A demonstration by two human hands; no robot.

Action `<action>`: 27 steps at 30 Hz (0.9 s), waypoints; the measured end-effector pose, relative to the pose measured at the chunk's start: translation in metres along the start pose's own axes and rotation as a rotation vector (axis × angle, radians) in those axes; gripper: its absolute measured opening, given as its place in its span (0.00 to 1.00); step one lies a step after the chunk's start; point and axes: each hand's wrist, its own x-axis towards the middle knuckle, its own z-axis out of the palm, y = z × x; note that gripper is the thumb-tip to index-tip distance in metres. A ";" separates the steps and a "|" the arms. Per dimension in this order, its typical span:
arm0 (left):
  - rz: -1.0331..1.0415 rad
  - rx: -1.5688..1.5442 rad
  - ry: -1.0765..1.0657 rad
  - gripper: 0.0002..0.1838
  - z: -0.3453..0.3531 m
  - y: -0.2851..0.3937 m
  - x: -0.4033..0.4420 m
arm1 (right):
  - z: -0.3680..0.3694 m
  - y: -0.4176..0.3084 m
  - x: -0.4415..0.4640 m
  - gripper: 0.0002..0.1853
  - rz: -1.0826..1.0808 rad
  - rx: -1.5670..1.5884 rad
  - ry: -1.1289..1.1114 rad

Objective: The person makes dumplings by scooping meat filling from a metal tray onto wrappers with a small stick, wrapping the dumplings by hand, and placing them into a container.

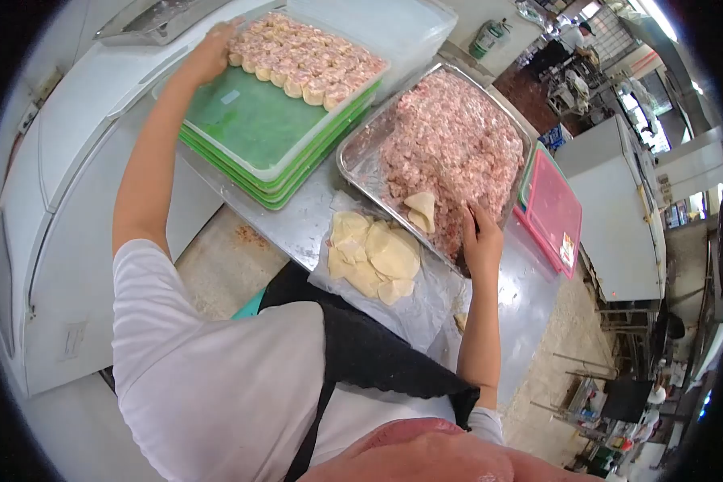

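My left hand (211,53) reaches to the far left of a clear lidded-type tray (257,173), its fingers closed at a dumpling on the end of the rows. Tightly packed open-topped dumplings (305,60) with meat filling cover the far part of this tray. My right hand (482,245) is at the near edge of a metal pan (360,173) of pink ground meat (454,136). Its fingers are curled down at the meat, and what they grip is hidden. Just left of it, a folded wrapper (421,211) rests on the meat.
A pile of round wrappers (377,255) lies on plastic sheeting (426,309) near my apron. Green trays (273,201) are stacked under the dumplings. A pink lid (553,205) stands right of the pan on the metal table (522,321). White freezers flank the table. A person (570,40) is in the background.
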 end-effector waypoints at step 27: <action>0.611 -0.584 -0.350 0.11 0.041 0.361 -0.014 | -0.075 -0.028 0.011 0.16 -0.173 -0.744 -0.385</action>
